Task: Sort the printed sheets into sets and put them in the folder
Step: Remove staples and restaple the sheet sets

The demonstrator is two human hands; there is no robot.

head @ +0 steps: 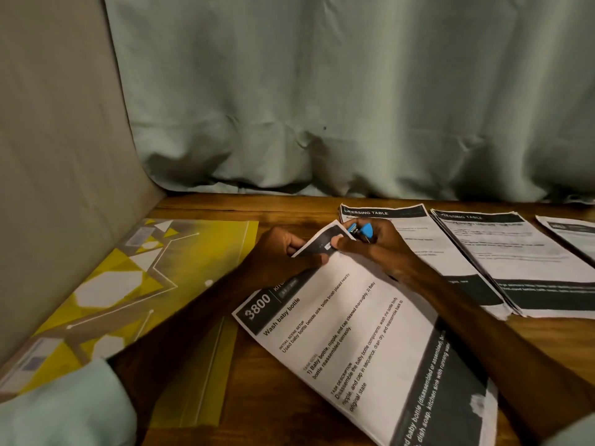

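Head view.

- Both forearms reach in from the lower edge and meet over the middle of the brown wooden table (pixel 289 209). A pale green sleeve (pixel 64 403) shows on the left arm.
- Left hand (pixel 283 252): knuckles up, fingers curled. It pinches the top corner of the set of white printed sheets (pixel 354 333), and that corner is bent up off the table.
- Right hand (pixel 380 246): fingers curled round a small blue tool (pixel 365 230), held at the same raised corner. The thumb tip lies against the paper. Too much of the tool is hidden to tell what kind it is.
- The hands are close together, with only the lifted corner between them.
- The held set lies slanted on the table under both wrists. Its top page has a black band reading "3800" and the title "Wash baby bottle".

Counts:
- Hands: two.
- Folders: one, a yellow plastic folder with white and grey shapes (pixel 161 278). It lies flat at the left, just beside the held set, under the left forearm.
- Paper groups: four. One is the held set.
- The other three lie flat at the right: a near pile (pixel 415 226) and a middle pile (pixel 515 252), both headed "DRESSING TABLE", and a far pile (pixel 570 231) cut off by the frame edge. The number of sheets in each cannot be told.

Behind the table hangs a grey-green cloth curtain (pixel 354 91). A beige panel (pixel 58 156) stands at the left.
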